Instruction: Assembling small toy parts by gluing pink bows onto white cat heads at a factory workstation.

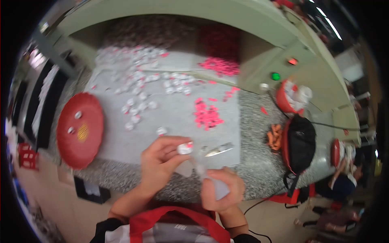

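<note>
Between the thumb and fingers of my left hand (158, 162) is a small round white piece (185, 148) with pink spots. My right hand (227, 186) is wrapped round a whitish squeeze bottle (221, 189), its thin nozzle tilted up toward the white piece. Blur hides whether the nozzle touches it. Just beyond my left hand lies another small white piece (161, 131). A pointed silver metal tool (219, 149) rests to the right of the nozzle. Further off on the white sheet (174, 111) is a loose heap of small pink pieces (207, 115).
Many white pieces (139, 106) spread over the sheet's far left. A red scalloped tray (81, 141) holds two white pieces. To the right are orange objects (275, 137), a black bag (300, 139) and a red container (284, 101). A green partition (267, 56) stands behind.
</note>
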`<state>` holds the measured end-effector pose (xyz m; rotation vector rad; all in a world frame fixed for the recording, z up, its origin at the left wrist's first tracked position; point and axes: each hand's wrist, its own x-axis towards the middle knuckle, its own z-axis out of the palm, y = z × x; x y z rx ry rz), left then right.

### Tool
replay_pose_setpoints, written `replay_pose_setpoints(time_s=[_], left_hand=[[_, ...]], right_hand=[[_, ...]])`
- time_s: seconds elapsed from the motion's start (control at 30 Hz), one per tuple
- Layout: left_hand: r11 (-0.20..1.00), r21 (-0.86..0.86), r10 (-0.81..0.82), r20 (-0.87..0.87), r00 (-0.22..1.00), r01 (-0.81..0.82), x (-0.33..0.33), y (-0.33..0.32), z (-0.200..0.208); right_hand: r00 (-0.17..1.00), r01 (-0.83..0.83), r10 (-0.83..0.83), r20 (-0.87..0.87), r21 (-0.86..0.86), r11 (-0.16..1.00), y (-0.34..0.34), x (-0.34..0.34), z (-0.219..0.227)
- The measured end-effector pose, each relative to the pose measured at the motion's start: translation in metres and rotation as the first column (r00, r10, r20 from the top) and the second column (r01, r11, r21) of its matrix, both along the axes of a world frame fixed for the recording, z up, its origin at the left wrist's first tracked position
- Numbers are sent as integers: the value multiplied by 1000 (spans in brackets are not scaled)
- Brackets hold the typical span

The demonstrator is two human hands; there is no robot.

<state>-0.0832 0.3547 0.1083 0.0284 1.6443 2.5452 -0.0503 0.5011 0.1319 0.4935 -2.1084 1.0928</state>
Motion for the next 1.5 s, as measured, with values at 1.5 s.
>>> replay_pose_setpoints(time_s=[1.5], left_hand=[[989, 143, -47, 110, 993, 31, 4, -14, -4]], right_hand=[[989, -116, 129, 66, -175, 978, -6, 4, -14]])
